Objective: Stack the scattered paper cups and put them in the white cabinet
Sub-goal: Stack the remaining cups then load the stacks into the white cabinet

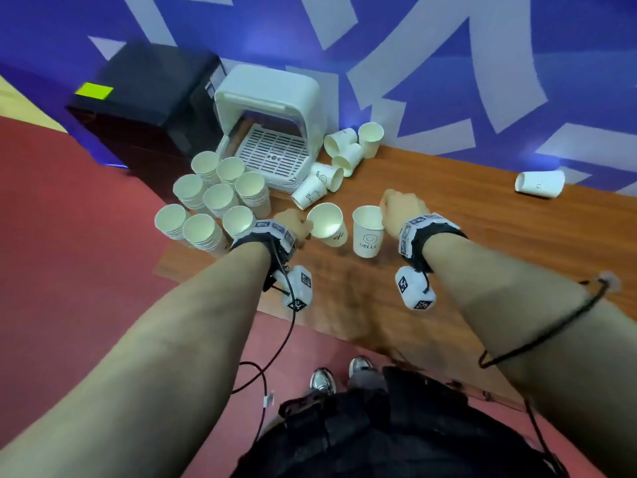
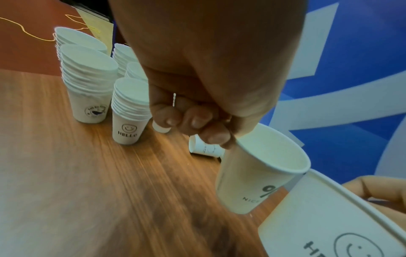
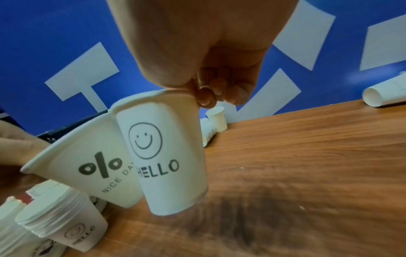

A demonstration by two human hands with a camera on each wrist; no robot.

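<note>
Above the table our left hand pinches the tilted cup, our right hand the upright HELLO cup just beside, rims seemingly touching.

The head view looks steeply down over both forearms at the tabletop and blue wall. Each wrist view sits close behind its own hand, low above the wood, facing the wall. All three share the two held cups.

left hand pinching tilted cup; right hand pinching upright cup
</note>
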